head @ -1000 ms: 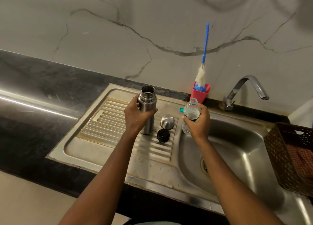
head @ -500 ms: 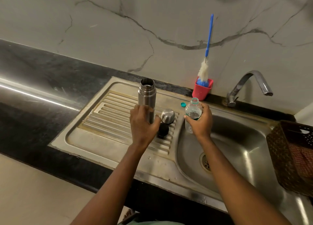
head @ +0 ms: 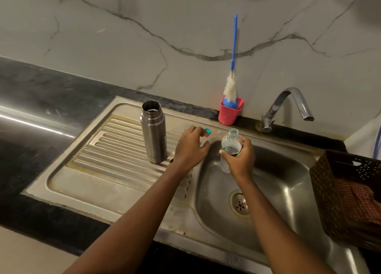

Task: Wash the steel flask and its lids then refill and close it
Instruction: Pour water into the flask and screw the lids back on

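Note:
The steel flask (head: 153, 133) stands upright and uncapped on the ribbed drainboard (head: 107, 150). My left hand (head: 189, 149) hovers just right of it, fingers loosely curled and holding nothing I can see, its fingertips close to a small teal bottle cap (head: 208, 131) on the sink's back ledge. This hand and forearm hide the flask's lids. My right hand (head: 241, 158) grips a clear plastic water bottle (head: 230, 145), open at the top and upright over the left rim of the sink basin (head: 278, 191).
A red cup (head: 228, 114) with a blue-handled bottle brush (head: 233, 63) stands against the marble wall. The tap (head: 288, 106) arches over the basin's back right. A brown perforated basket (head: 348, 193) with cloth sits at the right. Black counter lies to the left.
My left hand has let go of the flask and moved right toward the teal cap, covering the lids. The flask stands alone. My right hand keeps holding the bottle.

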